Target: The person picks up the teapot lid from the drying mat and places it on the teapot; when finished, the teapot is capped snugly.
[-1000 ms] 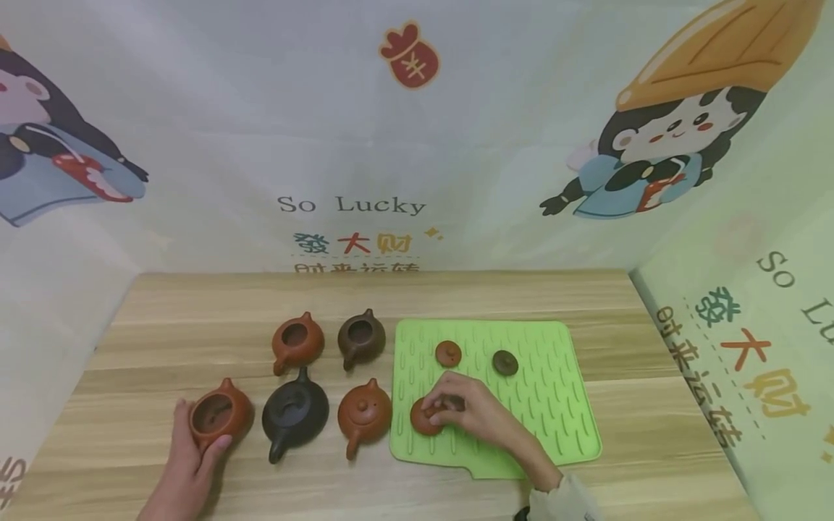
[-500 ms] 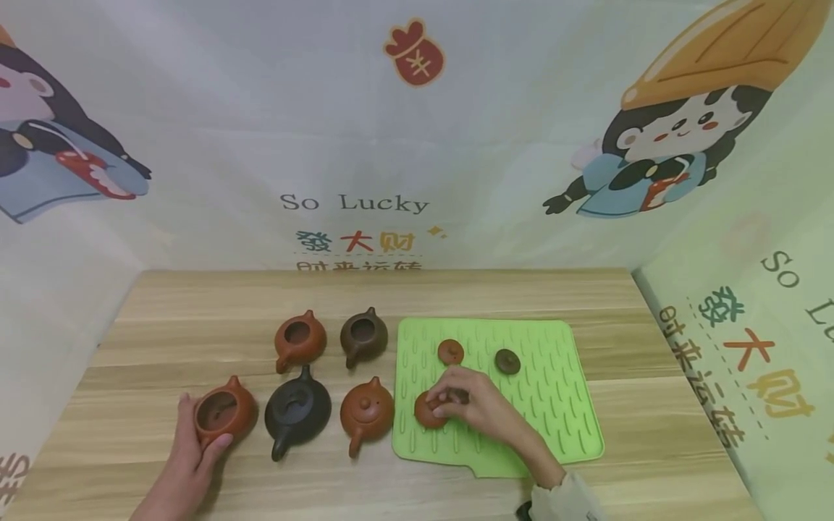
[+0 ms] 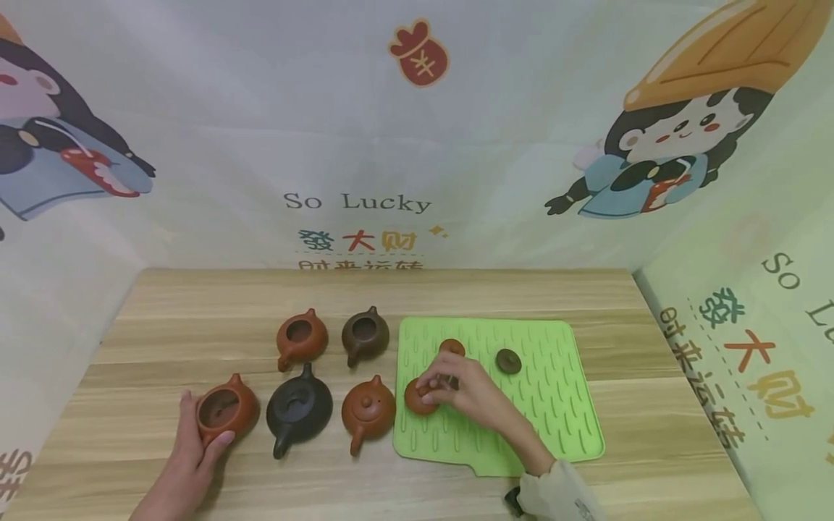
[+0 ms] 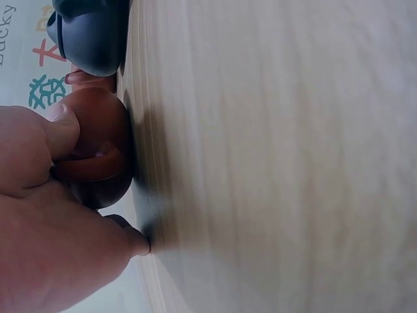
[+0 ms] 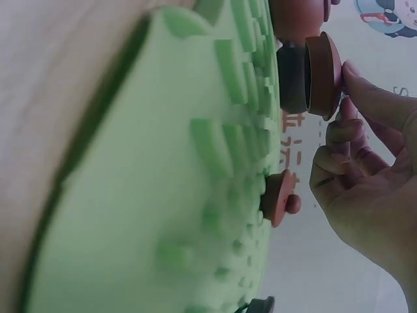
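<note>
On the left, my left hand [image 3: 182,463] grips a lidless reddish-brown clay teapot [image 3: 246,420], thumb on one side and fingers on the other. The left wrist view shows the thumb on its body beside the looped handle [image 4: 91,168]. My right hand [image 3: 476,394] pinches a reddish-brown teapot lid [image 3: 417,399] by its knob, above the left part of the green mat [image 3: 541,434]. Seen from the right wrist, this lid [image 5: 324,75] is raised off the mat. A smaller red lid [image 3: 452,346] lies partly hidden behind the right hand, and a dark brown lid [image 3: 508,361] sits farther right.
A black lidded teapot [image 3: 298,412] and a red lidded teapot [image 3: 368,411] stand between the hands. Behind them are two lidless pots, one red [image 3: 311,346] and one dark brown [image 3: 374,339]. A printed cloth [image 3: 352,130] rises behind the wooden table [image 3: 521,293].
My right hand has lifted the lid off the mat and shifted it slightly left and away from me. My left hand still holds the teapot, and the other pots have stayed put.
</note>
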A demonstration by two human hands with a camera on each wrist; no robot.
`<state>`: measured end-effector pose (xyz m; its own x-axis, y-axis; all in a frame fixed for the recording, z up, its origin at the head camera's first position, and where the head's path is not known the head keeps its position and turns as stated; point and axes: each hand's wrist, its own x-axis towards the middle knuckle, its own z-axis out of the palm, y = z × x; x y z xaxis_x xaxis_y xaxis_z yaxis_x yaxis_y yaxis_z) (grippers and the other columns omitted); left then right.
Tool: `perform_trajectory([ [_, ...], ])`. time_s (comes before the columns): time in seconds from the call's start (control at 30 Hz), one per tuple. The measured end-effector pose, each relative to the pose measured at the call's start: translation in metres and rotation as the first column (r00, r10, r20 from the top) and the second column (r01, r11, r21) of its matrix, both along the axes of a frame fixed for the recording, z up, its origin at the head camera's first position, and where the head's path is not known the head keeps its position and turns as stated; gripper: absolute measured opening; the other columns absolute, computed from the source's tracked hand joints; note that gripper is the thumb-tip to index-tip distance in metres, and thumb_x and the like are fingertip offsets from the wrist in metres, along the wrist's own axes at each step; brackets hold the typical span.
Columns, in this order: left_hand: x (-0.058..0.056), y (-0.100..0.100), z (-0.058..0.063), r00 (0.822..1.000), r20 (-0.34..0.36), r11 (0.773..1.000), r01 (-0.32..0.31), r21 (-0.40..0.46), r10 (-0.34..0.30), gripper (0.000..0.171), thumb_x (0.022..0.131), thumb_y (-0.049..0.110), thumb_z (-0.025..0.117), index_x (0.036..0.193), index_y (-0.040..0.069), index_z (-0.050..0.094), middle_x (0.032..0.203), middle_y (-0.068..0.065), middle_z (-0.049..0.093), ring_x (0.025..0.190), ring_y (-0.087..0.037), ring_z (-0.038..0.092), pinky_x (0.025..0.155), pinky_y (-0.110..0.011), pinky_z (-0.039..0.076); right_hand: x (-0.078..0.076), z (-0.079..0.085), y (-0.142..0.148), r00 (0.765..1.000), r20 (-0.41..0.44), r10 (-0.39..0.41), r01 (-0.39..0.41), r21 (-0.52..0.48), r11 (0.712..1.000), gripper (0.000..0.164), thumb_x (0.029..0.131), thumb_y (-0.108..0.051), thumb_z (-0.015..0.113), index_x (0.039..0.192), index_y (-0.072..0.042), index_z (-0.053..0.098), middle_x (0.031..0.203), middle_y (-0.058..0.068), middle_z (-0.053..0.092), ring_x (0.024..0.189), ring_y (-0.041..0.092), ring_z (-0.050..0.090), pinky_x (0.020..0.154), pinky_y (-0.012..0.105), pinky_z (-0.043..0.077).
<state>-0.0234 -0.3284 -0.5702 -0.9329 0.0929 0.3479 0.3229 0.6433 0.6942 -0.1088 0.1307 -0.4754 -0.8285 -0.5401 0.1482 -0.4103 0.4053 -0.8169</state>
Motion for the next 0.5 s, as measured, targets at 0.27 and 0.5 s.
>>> perform_trajectory([
  [0.27,0.001,0.003,0.002,1.0,0.011,1.0,-0.021,-0.008,0.021,0.076,0.105,-0.005,0.065,0.162,-0.01,0.015,0.137,-0.029,0.042,0.146,0.004,0.029,0.116,0.0,0.007,-0.005,0.007,-0.01,0.999,-0.025,0.033,-0.034,-0.026,0.999,0.018,0.09,-0.001,0.086,0.106,-0.005,0.08,0.099,0.005,0.074,0.087,0.002,0.06,0.079,0.023,0.056],
  [0.5,0.0,0.007,0.007,0.999,-0.04,1.0,-0.018,-0.003,0.018,0.07,0.103,-0.009,0.066,0.156,-0.014,0.021,0.133,-0.028,0.046,0.141,0.02,0.023,0.12,-0.001,0.007,-0.006,0.014,-0.018,0.999,0.001,0.053,-0.053,-0.034,0.998,0.019,0.091,-0.003,0.086,0.108,-0.005,0.08,0.102,0.006,0.075,0.09,0.001,0.062,0.082,0.023,0.057],
])
